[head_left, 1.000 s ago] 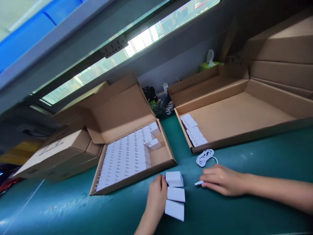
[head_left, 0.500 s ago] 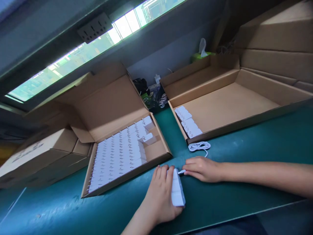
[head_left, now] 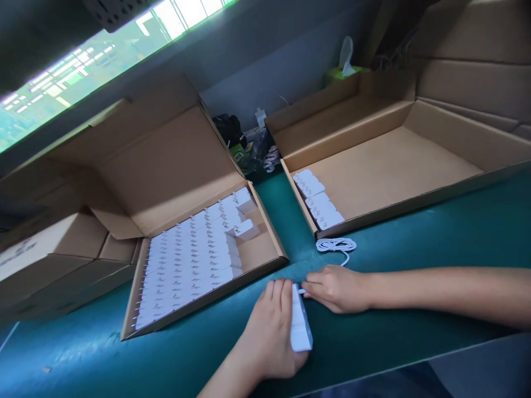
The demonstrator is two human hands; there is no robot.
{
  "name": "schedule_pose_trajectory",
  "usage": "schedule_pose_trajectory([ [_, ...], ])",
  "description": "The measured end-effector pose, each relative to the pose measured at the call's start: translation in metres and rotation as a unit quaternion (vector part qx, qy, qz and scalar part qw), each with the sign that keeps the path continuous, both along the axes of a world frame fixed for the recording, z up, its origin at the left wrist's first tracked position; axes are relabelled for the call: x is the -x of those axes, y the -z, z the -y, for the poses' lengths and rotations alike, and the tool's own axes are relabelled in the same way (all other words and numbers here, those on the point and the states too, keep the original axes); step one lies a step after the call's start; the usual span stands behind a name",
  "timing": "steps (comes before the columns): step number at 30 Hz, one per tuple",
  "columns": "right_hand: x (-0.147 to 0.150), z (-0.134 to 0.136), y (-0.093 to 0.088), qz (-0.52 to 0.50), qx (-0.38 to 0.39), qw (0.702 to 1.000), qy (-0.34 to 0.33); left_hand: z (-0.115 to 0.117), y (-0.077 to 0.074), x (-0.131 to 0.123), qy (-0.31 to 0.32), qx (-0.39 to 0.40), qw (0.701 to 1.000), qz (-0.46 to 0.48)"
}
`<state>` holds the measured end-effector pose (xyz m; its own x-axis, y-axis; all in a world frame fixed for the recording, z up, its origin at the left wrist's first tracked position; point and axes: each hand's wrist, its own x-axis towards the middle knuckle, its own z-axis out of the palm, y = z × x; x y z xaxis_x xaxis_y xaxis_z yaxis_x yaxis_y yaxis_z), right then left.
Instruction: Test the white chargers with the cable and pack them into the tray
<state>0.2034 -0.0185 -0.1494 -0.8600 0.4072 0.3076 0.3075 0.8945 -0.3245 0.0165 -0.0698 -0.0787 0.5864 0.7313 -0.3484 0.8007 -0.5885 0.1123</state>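
My left hand (head_left: 271, 329) is wrapped over a short row of white chargers (head_left: 300, 326) lying on the green table near its front edge. My right hand (head_left: 337, 287) pinches the plug end of a white cable against the far charger of that row. The rest of that cable lies in a small coil (head_left: 335, 244) just beyond my right hand. An open cardboard box (head_left: 265, 264) to the left is packed with rows of several white chargers (head_left: 188, 260). A second open box (head_left: 415, 205) to the right holds a few white chargers (head_left: 317, 200) in its near left corner.
Closed cardboard boxes (head_left: 53, 254) are stacked at the far left. More flat cardboard (head_left: 468, 83) leans at the right rear. A green tissue pack (head_left: 344, 69) and dark cables and plugs (head_left: 244, 143) sit between the boxes by the wall. The table's front edge (head_left: 415, 362) runs close below my arms.
My left hand closed over the row of chargers, which had lain uncovered beside it. My right hand slid left and brought the cable plug up to the far charger. The view tilted downward.
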Motion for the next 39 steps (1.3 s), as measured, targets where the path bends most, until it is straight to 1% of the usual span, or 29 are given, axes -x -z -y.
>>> schedule_pose_trajectory([
  [7,-0.004,0.000,0.001,-0.009,-0.013,1.000,0.007,-0.001,-0.004,-0.004,-0.052,0.002,0.999,-0.003],
  [12,-0.016,-0.002,0.001,-0.042,-0.014,0.999,0.011,0.002,-0.002,-0.003,-0.051,-0.006,0.999,0.000],
  [15,-0.029,-0.002,0.000,-0.069,0.005,0.997,0.021,0.002,-0.001,-0.003,-0.059,-0.014,0.998,0.002],
  [17,-0.032,0.001,-0.001,-0.078,0.023,0.997,0.008,0.002,-0.001,-0.003,-0.065,-0.015,0.998,0.008],
  [20,-0.026,0.005,0.002,-0.081,0.040,0.996,-0.024,0.001,-0.001,-0.003,-0.067,-0.022,0.997,0.021],
  [22,-0.020,0.006,0.005,-0.080,0.043,0.995,-0.033,0.001,0.000,-0.003,-0.064,-0.028,0.997,0.029],
  [27,-0.015,0.005,0.008,-0.075,0.027,0.996,-0.029,0.003,0.002,-0.001,-0.065,-0.029,0.997,0.033],
  [33,-0.014,0.012,0.002,-0.050,0.015,0.999,-0.012,0.005,0.003,0.000,-0.067,-0.038,0.996,0.042],
  [36,-0.009,0.019,-0.001,-0.019,0.012,1.000,0.000,0.004,0.004,0.001,-0.064,-0.038,0.996,0.049],
  [39,-0.002,0.022,-0.001,-0.008,0.016,1.000,0.007,0.003,0.004,0.000,-0.053,-0.032,0.997,0.050],
])
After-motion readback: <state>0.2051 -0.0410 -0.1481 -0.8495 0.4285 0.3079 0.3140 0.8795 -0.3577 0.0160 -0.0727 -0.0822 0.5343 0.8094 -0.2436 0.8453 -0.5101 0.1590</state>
